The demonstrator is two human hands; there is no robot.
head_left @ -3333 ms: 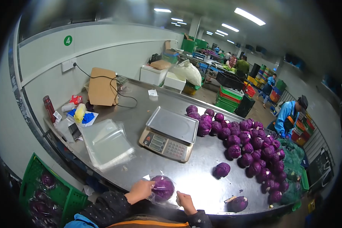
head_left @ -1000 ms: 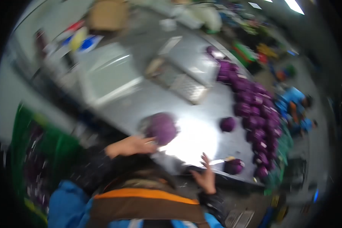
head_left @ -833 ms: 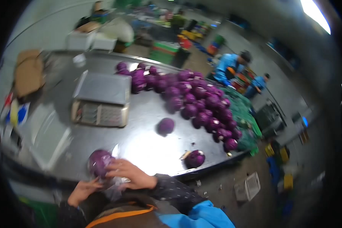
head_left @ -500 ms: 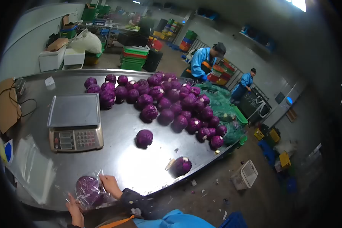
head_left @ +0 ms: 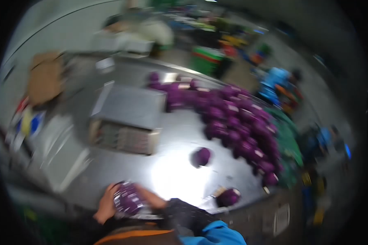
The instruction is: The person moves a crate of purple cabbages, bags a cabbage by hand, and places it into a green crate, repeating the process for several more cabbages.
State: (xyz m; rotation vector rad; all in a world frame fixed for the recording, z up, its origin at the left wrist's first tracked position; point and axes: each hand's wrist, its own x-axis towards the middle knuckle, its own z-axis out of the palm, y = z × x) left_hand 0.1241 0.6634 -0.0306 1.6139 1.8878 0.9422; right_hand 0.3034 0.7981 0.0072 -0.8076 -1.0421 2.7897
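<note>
A red cabbage [head_left: 128, 199] in clear plastic film sits between my hands near the table's front edge. My left hand [head_left: 106, 205] is wrapped round its left side. My right hand [head_left: 151, 199] presses against the right side, its fingers partly hidden by the cabbage and smeared by motion. Beyond my right hand, a single unwrapped red cabbage [head_left: 202, 156] lies on the metal table. Another loose cabbage [head_left: 229, 197] rests near the front edge at the right, with a pale scrap beside it.
A weighing scale [head_left: 128, 118] stands ahead of my hands. Clear plastic sheets [head_left: 65, 151] lie to the left. A large pile of red cabbages [head_left: 233, 122] fills the far right, next to green netting [head_left: 286, 143]. Two people in blue work beyond the table.
My view has swung left and blurred. My hands have closed in from pulling at the film's edges to clasping the wrapped cabbage from both sides.
</note>
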